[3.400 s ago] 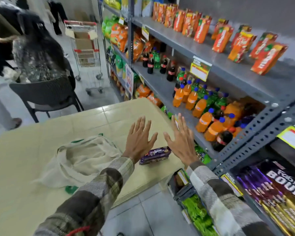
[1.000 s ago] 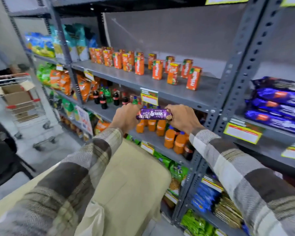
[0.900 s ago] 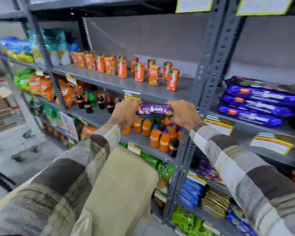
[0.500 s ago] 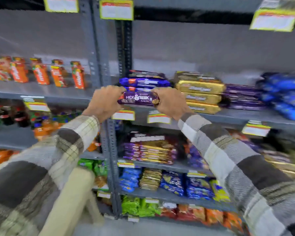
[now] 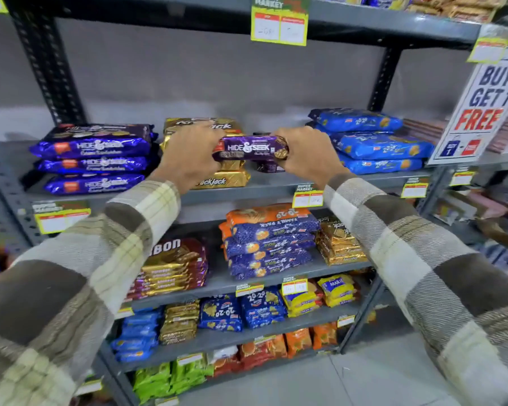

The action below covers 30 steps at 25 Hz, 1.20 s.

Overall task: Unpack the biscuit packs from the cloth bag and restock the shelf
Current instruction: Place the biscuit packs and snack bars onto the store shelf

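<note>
The biscuit pack, a purple Hide & Seek roll, is clamped between your two hands: your left hand has its fingers curled round the left end, and your right hand wraps the right end, where the printed biscuit shows. You hold it level and lengthways, in the air in front of the shelf, not yet resting on the board. As I judge it, this pack is out of the cloth bag and at its place, so only the setting down is left for it. The bag is not in view, so you cannot tell from here how many packs remain to unpack. The pack hangs before the gap between the gold Krackjack stack, just beside your left hand, and the blue 20-20 stack, near your right. A dark pack lies on the board just below the one you hold; most of it is hidden, so its kind is unclear, but it likely marks the slot. A stack of blue Hide & Seek packs sits further left, well apart. The gap looks narrow, so your knuckles may nudge the gold stack as you go in. The buy-one-get-one sign hangs far right, out of your way.
</note>
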Tool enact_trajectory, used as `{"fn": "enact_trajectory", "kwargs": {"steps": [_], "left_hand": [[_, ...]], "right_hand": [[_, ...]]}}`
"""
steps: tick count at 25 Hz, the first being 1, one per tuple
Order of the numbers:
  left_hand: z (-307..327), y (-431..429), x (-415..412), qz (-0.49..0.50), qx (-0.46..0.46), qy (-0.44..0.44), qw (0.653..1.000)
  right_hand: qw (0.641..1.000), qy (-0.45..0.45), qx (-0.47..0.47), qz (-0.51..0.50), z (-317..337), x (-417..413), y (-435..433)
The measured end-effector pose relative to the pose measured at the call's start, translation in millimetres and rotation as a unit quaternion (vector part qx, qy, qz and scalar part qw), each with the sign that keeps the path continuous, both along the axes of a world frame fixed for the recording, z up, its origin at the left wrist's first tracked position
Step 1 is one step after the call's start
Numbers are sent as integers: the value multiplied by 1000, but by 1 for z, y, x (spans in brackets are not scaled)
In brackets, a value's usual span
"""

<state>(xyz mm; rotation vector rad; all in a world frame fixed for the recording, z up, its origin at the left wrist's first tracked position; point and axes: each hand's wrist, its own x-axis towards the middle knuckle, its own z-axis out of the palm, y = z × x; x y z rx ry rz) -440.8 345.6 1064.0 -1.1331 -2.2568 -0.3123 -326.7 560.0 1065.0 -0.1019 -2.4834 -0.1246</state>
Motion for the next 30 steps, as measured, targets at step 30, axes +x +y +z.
{"fn": "enact_trajectory", "kwargs": {"steps": [30], "left_hand": [[-9,237,-95,20,-215,-296,931]], "right_hand": [[918,-343,-196,32,-24,-105,237]]}}
